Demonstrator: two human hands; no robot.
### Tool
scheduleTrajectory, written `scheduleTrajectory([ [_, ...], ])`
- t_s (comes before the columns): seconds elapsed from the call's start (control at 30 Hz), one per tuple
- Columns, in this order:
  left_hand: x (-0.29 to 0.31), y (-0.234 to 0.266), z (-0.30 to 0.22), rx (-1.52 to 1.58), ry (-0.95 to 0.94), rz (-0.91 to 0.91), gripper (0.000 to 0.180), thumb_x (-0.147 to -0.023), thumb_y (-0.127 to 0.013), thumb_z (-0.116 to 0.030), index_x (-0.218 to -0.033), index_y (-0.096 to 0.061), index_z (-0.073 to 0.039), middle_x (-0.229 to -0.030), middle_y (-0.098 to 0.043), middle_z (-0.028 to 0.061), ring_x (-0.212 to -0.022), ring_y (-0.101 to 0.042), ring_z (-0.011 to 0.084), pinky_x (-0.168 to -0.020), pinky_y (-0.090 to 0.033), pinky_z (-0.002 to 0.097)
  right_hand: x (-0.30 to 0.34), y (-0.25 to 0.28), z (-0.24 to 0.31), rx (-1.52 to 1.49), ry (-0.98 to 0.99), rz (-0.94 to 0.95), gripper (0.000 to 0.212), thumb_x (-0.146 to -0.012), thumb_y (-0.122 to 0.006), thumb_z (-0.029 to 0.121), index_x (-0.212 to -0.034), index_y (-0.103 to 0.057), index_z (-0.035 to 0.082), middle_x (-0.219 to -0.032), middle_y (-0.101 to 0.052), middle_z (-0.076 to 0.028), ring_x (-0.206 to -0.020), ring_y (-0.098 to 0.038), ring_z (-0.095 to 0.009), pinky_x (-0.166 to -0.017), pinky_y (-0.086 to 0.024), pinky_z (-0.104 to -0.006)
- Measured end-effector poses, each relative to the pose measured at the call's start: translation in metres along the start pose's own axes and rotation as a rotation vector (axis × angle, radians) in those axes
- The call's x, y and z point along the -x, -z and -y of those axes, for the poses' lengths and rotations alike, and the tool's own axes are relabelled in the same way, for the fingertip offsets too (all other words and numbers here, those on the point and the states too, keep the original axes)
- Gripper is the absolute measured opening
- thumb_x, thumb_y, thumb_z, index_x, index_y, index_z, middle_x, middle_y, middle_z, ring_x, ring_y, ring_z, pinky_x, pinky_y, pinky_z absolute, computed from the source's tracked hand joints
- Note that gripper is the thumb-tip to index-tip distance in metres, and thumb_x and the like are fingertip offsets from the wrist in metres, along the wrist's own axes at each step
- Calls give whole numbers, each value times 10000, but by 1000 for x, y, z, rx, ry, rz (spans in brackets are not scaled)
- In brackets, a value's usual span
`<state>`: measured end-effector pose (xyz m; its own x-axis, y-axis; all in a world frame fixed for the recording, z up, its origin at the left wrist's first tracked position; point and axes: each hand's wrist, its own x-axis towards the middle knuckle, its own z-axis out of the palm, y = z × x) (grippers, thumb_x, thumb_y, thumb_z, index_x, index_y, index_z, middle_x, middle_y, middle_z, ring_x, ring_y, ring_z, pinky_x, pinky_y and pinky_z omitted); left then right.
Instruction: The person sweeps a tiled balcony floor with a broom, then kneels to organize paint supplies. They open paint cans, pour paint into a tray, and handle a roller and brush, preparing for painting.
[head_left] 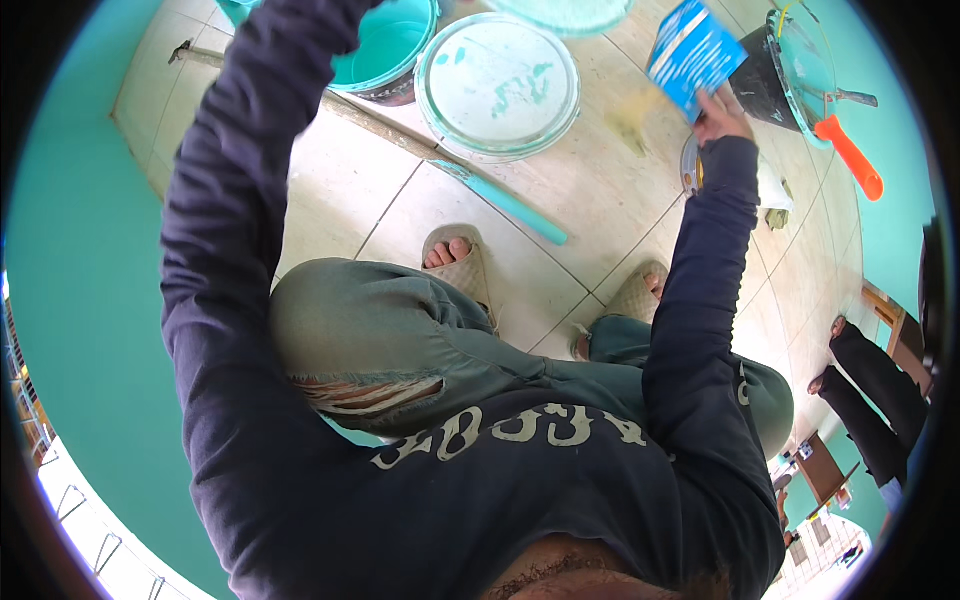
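Observation:
My right hand (722,118) is closed on the lower edge of a blue carton (695,62), which it holds tilted above the tiled floor. My left arm stretches up to the top edge of the picture, beside an open bucket of teal paint (392,45). Only a sliver of my left hand (458,3) shows there, so its fingers are hidden. Next to that bucket is a white lid (500,85) smeared with teal, seated on a round pail. A second pale teal lid (565,10) is cut off by the top edge.
A black bucket (765,95) stands at the right, with an orange-handled tool (850,158) at its rim. A pole with a teal end (510,208) lies before my feet. Behind my right wrist sits a round can or roll (691,165). Another person's legs (870,400) show at far right.

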<state>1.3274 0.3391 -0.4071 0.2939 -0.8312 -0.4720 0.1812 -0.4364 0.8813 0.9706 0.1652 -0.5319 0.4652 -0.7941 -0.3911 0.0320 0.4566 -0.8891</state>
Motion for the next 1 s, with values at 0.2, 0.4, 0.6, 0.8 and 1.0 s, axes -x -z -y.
scheduleTrajectory([
  [0.2, -36, 45, -34, -193, -55, -42, 394, -845, -588, -280, -982, -527, 85, -756, -620, 197, -547, -622, 283, -465, -548, 371, -16, 59, -115, 1345, 14, -356, 748, -681, -745, 268, -1268, -392, -32, -1140, -547, -205, -927, -597, -237, -777, -485, -305],
  [0.4, 12, 78, -20, -153, -195, -298, 366, -814, -610, -327, -965, -547, 1, -669, -592, 132, -461, -587, 260, -381, -506, 358, 37, -117, -68, 872, 290, 17, 594, -735, -669, 410, -1167, -523, 30, -1081, -578, -211, -1001, -568, -301, -831, -445, -355],
  [0.6, 66, 114, -33, -366, -315, -635, 286, -768, -688, -253, -716, -497, -46, -606, -544, 44, -435, -536, 146, -382, -457, 298, 45, -141, -65, 868, 91, 64, 563, -723, -707, 360, -1078, -537, -42, -794, -616, -151, -646, -605, -197, -544, -479, -302],
  [0.8, 101, 110, -1, -544, -705, -782, 294, -733, -733, -174, -672, -466, -69, -609, -452, -44, -532, -395, 43, -456, -341, 213, 49, -136, -60, 660, -56, 9, 495, -712, -732, 285, -993, -556, -83, -720, -593, -104, -473, -521, -110, -345, -399, -249],
  [1.0, 110, 98, 79, -860, -521, -940, 282, -733, -724, -228, -733, -532, -21, -578, -516, 13, -523, -423, 60, -476, -370, 211, 50, -123, -64, 541, -128, -53, 526, -695, -756, 301, -1015, -570, -72, -750, -606, -74, -531, -495, -67, -425, -341, -186],
])
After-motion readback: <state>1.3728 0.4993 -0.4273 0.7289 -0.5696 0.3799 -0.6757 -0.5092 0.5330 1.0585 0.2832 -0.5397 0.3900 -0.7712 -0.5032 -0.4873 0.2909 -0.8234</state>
